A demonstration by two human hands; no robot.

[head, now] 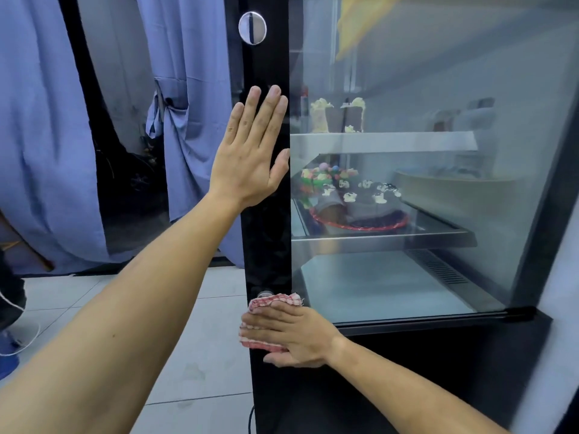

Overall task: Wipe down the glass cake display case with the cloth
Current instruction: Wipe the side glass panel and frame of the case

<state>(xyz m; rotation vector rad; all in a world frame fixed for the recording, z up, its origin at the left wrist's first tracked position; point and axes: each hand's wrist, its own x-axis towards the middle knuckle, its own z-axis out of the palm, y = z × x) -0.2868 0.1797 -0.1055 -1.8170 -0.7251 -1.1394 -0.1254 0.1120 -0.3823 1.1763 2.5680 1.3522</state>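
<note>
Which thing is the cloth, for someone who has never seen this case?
Find the display case's black corner post. Follow it down to where the glass ends: the right hand presses the cloth flat there. It is red-and-white checked, unlike the bare left hand higher up.

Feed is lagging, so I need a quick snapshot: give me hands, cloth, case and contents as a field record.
left hand: open, flat on the black corner post
right hand: pressing the cloth against the post's lower end
cloth: red-and-white checked, folded
display case glass: side pane, reflective
middle shelf: decorated cake on red-rimmed tray
upper shelf: cake slices
</note>
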